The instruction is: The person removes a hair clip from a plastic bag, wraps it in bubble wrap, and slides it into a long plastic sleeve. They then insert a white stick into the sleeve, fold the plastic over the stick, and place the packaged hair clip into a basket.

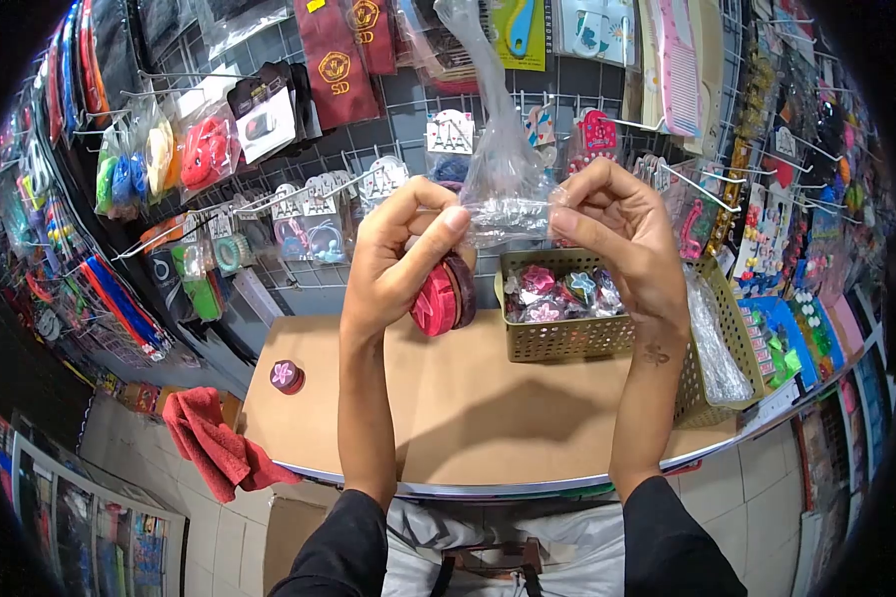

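Head view. The left hand [403, 259] and the right hand [622, 234] are being held up side by side above the surface [468, 418], both pinching the lower edge of a clear plastic bag [503, 169], which is hanging upward and slightly crumpled between them. The left grip is closing thumb and forefinger on the bag's left corner while the remaining fingers are cradling two round red cases [443, 296], stacked face to face and standing on edge against the palm. The right grip is clamping the bag's right corner between thumb and fingertips.

Just below the hands, a small perforated basket [567, 343] is sitting on the surface, holding glittery flower-shaped pieces. Touching its right side, a larger basket [707, 403] is carrying a bundle of transparent sleeves [717, 348]. Well apart, near the surface's left edge, a single small round case [287, 376] with a flower on top is lying alone. Beyond that edge, a red cloth [214, 438] is draping lower down. Behind everything, a wire grid wall [388, 109] is displaying hanging packets.
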### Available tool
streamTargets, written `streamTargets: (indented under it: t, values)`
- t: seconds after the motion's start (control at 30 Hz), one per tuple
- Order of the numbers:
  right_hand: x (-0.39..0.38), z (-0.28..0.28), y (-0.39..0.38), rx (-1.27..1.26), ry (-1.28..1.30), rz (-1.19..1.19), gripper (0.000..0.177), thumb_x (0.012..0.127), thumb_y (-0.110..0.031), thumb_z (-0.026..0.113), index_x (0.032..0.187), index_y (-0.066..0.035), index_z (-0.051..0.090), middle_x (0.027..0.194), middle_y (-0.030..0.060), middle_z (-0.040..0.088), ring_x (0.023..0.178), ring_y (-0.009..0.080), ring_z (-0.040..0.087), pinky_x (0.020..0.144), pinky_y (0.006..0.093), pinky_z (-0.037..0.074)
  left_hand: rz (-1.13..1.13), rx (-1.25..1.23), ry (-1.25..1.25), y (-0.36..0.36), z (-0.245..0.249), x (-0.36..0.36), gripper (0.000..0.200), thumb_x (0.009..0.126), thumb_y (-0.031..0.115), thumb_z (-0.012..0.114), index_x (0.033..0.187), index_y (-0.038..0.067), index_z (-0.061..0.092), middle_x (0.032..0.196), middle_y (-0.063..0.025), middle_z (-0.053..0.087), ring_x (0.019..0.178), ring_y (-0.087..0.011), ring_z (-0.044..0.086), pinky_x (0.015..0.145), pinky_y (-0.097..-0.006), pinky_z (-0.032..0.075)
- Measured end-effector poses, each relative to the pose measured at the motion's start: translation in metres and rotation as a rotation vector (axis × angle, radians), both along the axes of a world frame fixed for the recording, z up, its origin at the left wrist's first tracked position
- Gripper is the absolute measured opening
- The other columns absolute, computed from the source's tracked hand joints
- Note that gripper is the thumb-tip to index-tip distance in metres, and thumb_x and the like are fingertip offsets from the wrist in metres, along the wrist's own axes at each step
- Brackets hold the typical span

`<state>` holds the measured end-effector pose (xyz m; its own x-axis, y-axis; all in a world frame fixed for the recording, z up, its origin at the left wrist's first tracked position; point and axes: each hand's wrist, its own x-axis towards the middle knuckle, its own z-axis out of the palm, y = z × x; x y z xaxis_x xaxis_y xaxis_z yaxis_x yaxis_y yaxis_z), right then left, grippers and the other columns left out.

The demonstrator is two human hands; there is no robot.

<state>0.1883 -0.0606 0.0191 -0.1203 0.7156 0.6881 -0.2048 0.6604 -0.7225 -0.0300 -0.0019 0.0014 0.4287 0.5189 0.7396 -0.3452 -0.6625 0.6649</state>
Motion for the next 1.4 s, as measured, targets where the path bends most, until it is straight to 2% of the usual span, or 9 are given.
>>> streamTargets:
  t: [0.2, 0.37, 0.5, 0.8, 0.83, 1.0, 1.07, 1.23, 1.4]
  values:
    - [-0.008, 0.003, -0.010, -0.087, -0.121, -0.149, 0.018, 0.084, -0.006, 0.074, 0.098, 0.002, 0.066, 0.091, 0.0047, 0.067, 0.083, 0.0089, 0.062, 0.078, 0.0235, 0.050, 0.036, 0.081, 0.260, -0.001, 0.000, 0.002, 0.015, 0.096, 0.014, 0.059, 0.091, 0.000, 0.056, 0.065, -0.0031, 0.062, 0.060, -0.0037, 0.054, 0.055, -0.0210, 0.041]
    - [0.002, 0.000, 0.002, -0.070, 0.110, -0.151, 0.015, 0.087, -0.004, 0.069, 0.100, 0.002, 0.064, 0.093, 0.0059, 0.067, 0.085, 0.0102, 0.065, 0.080, 0.0232, 0.053, 0.089, 0.125, 0.318, 0.003, 0.003, -0.006, 0.014, 0.095, 0.013, 0.060, 0.091, 0.000, 0.056, 0.066, -0.0026, 0.062, 0.061, -0.0048, 0.055, 0.057, -0.0211, 0.043]
    - [0.005, -0.002, 0.003, -0.065, 0.023, -0.113, 0.021, 0.086, -0.003, 0.069, 0.105, 0.001, 0.061, 0.093, 0.0056, 0.066, 0.087, 0.0096, 0.064, 0.082, 0.0230, 0.052, 0.115, 0.038, 0.255, 0.001, 0.004, -0.005, 0.016, 0.093, 0.015, 0.063, 0.094, 0.000, 0.057, 0.066, -0.0010, 0.062, 0.062, -0.0037, 0.053, 0.055, -0.0211, 0.041]
    - [-0.007, -0.002, -0.005, -0.154, -0.198, -0.171, 0.021, 0.086, -0.002, 0.068, 0.106, 0.000, 0.060, 0.090, 0.0018, 0.064, 0.083, 0.0053, 0.059, 0.077, 0.0200, 0.048, 0.350, 0.094, 0.349, -0.022, 0.016, 0.004, 0.028, 0.085, 0.021, 0.073, 0.100, 0.000, 0.063, 0.049, -0.0032, 0.052, 0.049, -0.0040, 0.044, 0.047, -0.0236, 0.034]
    - [-0.006, -0.002, -0.005, -0.129, -0.201, -0.189, 0.021, 0.086, -0.002, 0.067, 0.106, 0.000, 0.060, 0.090, 0.0016, 0.063, 0.083, 0.0051, 0.059, 0.077, 0.0197, 0.048, 0.402, 0.202, 0.421, -0.024, 0.017, 0.003, 0.020, 0.089, 0.016, 0.067, 0.101, 0.000, 0.064, 0.054, 0.0030, 0.049, 0.050, -0.0009, 0.036, 0.045, -0.0214, 0.025]
    - [0.008, 0.000, -0.005, 0.034, -0.150, -0.324, 0.018, 0.087, -0.001, 0.066, 0.105, 0.001, 0.063, 0.090, 0.0014, 0.063, 0.084, 0.0051, 0.058, 0.076, 0.0197, 0.047, 0.373, 0.301, 0.458, -0.012, 0.016, -0.013, 0.023, 0.093, 0.016, 0.060, 0.081, -0.002, 0.069, 0.058, -0.0050, 0.057, 0.052, -0.0064, 0.050, 0.049, -0.0238, 0.038]
    - [0.014, 0.003, -0.011, 0.025, -0.188, -0.339, 0.017, 0.087, -0.001, 0.065, 0.105, 0.001, 0.065, 0.091, 0.0014, 0.063, 0.085, 0.0056, 0.058, 0.078, 0.0208, 0.047, 0.417, 0.283, 0.308, -0.005, 0.010, -0.015, 0.024, 0.092, 0.017, 0.062, 0.078, -0.001, 0.068, 0.055, -0.0068, 0.053, 0.046, -0.0088, 0.043, 0.045, -0.0270, 0.033]
    - [-0.001, -0.002, -0.016, -0.014, -0.366, -0.299, 0.018, 0.087, -0.004, 0.065, 0.105, -0.002, 0.065, 0.094, 0.0001, 0.065, 0.088, 0.0060, 0.058, 0.078, 0.0250, 0.047, 0.333, 0.152, 0.284, -0.025, 0.016, 0.005, 0.014, 0.087, 0.014, 0.070, 0.088, 0.000, 0.067, 0.057, -0.0046, 0.057, 0.051, -0.0047, 0.048, 0.048, -0.0235, 0.038]
    - [-0.010, -0.001, -0.019, 0.036, -0.469, -0.304, 0.020, 0.087, -0.012, 0.067, 0.105, -0.004, 0.065, 0.095, 0.0005, 0.066, 0.089, 0.0074, 0.058, 0.082, 0.0278, 0.046, 0.322, 0.278, 0.316, -0.022, 0.011, 0.007, 0.015, 0.090, 0.013, 0.065, 0.087, -0.002, 0.065, 0.058, -0.0098, 0.054, 0.048, -0.0123, 0.049, 0.050, -0.0276, 0.042]
